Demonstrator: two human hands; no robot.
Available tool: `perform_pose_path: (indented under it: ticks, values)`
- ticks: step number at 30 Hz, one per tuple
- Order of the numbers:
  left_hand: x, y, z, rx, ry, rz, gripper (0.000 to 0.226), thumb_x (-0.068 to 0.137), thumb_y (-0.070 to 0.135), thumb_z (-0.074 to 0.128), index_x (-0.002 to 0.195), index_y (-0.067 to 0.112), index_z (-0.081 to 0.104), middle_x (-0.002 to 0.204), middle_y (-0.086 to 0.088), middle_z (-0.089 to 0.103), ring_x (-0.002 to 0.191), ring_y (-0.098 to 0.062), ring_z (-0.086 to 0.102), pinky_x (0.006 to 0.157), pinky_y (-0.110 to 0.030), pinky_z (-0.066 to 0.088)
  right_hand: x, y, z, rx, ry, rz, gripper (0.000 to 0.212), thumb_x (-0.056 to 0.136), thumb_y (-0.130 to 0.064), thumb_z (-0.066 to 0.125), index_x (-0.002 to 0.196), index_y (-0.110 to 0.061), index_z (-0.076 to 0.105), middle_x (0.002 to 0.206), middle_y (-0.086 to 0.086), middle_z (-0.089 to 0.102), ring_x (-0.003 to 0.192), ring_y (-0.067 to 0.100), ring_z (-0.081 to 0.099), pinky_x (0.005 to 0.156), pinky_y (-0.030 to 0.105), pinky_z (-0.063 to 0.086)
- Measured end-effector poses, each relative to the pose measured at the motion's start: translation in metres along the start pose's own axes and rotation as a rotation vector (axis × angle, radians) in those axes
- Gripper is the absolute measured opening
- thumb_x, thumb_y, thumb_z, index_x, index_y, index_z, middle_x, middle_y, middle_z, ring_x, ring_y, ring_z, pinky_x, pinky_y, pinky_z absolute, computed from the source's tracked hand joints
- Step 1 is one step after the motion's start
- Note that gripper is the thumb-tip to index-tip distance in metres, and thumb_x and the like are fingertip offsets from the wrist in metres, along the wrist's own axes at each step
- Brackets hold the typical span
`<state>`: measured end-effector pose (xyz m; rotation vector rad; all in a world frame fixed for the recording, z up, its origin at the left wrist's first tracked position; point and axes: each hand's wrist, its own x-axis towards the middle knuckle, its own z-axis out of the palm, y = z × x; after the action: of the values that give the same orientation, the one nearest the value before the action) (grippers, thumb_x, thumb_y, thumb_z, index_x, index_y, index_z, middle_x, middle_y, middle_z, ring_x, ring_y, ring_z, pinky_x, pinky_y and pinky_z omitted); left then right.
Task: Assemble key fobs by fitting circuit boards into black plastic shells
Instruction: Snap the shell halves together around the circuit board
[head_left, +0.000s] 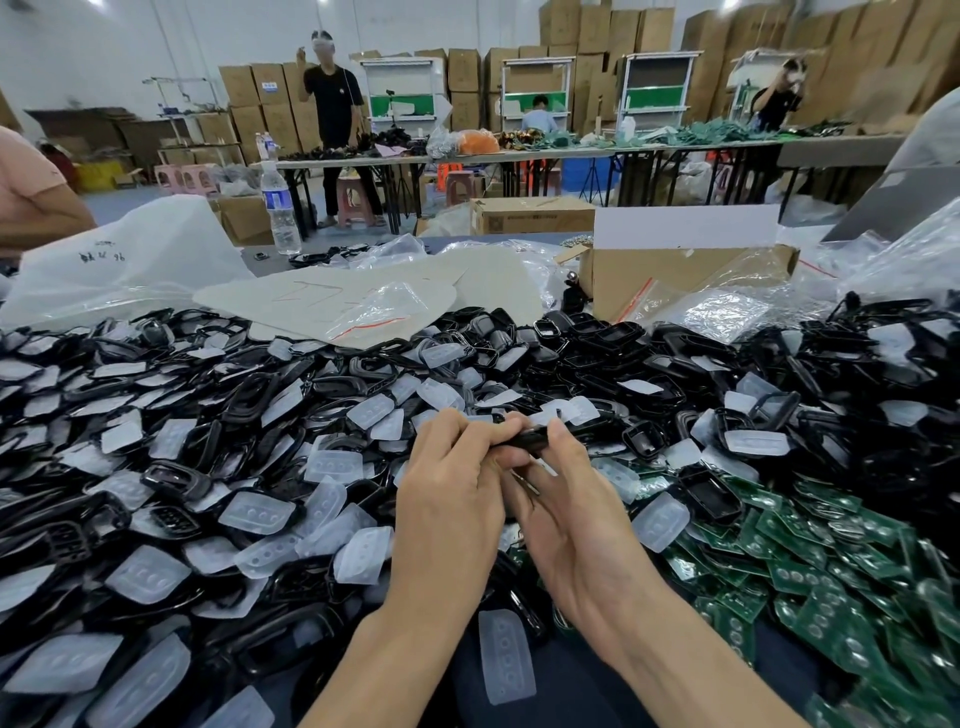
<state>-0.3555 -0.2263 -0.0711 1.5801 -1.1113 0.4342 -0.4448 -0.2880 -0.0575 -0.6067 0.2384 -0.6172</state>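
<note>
Table (270, 267) with cardboard box (675, 280) — left hand (452, 499), right hand (571, 514) pinch black shell (527, 441).

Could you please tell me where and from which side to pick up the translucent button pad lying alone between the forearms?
Pinch the translucent button pad across its two long edges, near the middle, coming from above. It lies flat and alone on the dark surface, long axis pointing away from the person, so its narrow width probably suits a thumb-and-finger pinch.
</note>
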Motion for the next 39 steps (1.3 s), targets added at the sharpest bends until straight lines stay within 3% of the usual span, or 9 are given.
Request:
perform_pose_path:
  ticks: [2,5,10,16,22,26,32,34,39]
  values:
    - [0.0,0.001,0.002,-0.014,-0.007,-0.023,0.03,0.092,0.004,0.058,0.111,0.019,0.075,0.093,0.008,0.057,0.092,-0.018,0.065,0.08,-0.031,0.056,0.002,-0.001,-0.001,-0.013,0.013,-0.004,0.051,0.088,-0.036,0.063,0.119,0.005,0.067,0.12,0.028,0.069,0.118,0.03,0.067,0.1,0.031,0.054]
    - [-0.002,0.004,0.002,0.007,-0.028,-0.048,0.028,0.094,0.002,0.065,0.112,0.023,0.073,0.094,0.013,0.052,0.088,-0.007,0.061,0.077,-0.013,0.047,0.003,-0.003,-0.002,-0.057,0.022,-0.024,0.048,0.089,-0.036,0.062,0.124,-0.004,0.069,0.12,0.022,0.071,0.114,0.028,0.069,0.098,0.033,0.056]
    - [0.002,0.005,0.001,-0.06,-0.039,-0.112,0.022,0.095,0.011,0.066,0.109,0.027,0.07,0.096,0.018,0.055,0.09,-0.003,0.06,0.076,-0.006,0.042,0.006,-0.006,-0.006,-0.068,-0.036,-0.089,0.039,0.092,-0.031,0.058,0.119,-0.007,0.073,0.127,0.019,0.069,0.121,0.027,0.066,0.096,0.03,0.056]
    - [0.002,0.007,-0.001,-0.101,-0.059,-0.14,0.016,0.096,0.036,0.06,0.112,0.04,0.06,0.103,0.022,0.063,0.101,0.001,0.063,0.084,-0.008,0.045,0.011,-0.005,-0.009,-0.203,-0.029,-0.169,0.026,0.094,-0.026,0.059,0.107,-0.017,0.079,0.121,0.012,0.073,0.117,0.023,0.068,0.093,0.024,0.055]
    - [0.001,0.008,-0.003,-0.105,-0.015,-0.126,0.014,0.096,0.036,0.059,0.109,0.038,0.057,0.104,0.023,0.061,0.099,0.003,0.062,0.08,-0.004,0.043,0.012,-0.002,-0.015,-0.342,0.003,-0.203,0.027,0.084,-0.034,0.069,0.107,-0.023,0.078,0.119,0.012,0.074,0.115,0.026,0.069,0.102,0.033,0.053]
    - [0.0,0.007,-0.003,-0.117,-0.006,-0.109,0.013,0.095,0.036,0.057,0.108,0.036,0.057,0.103,0.021,0.06,0.098,0.001,0.063,0.079,-0.005,0.044,0.01,-0.001,-0.015,-0.444,0.034,-0.24,0.03,0.079,-0.04,0.071,0.105,-0.025,0.078,0.115,0.008,0.075,0.114,0.026,0.07,0.099,0.037,0.056]
    - [-0.001,0.002,0.0,-0.134,-0.012,-0.145,0.017,0.097,0.025,0.063,0.107,0.038,0.059,0.101,0.019,0.062,0.099,0.0,0.062,0.078,-0.006,0.044,0.004,-0.002,-0.019,-0.906,0.061,-0.525,0.026,0.094,-0.036,0.061,0.115,-0.044,0.073,0.113,-0.014,0.075,0.106,0.009,0.071,0.09,0.031,0.057]
    - [0.0,0.002,-0.001,-0.15,-0.004,-0.162,0.024,0.097,0.021,0.065,0.105,0.042,0.058,0.102,0.02,0.062,0.098,0.0,0.063,0.078,-0.005,0.044,0.005,-0.001,-0.02,-1.038,0.089,-0.618,0.026,0.095,-0.032,0.06,0.115,-0.043,0.073,0.115,-0.02,0.07,0.109,0.007,0.068,0.09,0.026,0.055]
    - [0.0,0.005,-0.001,-0.156,0.006,-0.147,0.015,0.096,0.029,0.064,0.101,0.042,0.058,0.097,0.017,0.064,0.093,-0.001,0.064,0.075,-0.007,0.046,0.006,-0.002,-0.021,-1.025,0.161,-0.638,0.024,0.095,-0.02,0.066,0.106,-0.039,0.075,0.105,-0.016,0.067,0.098,0.009,0.068,0.079,0.016,0.051]
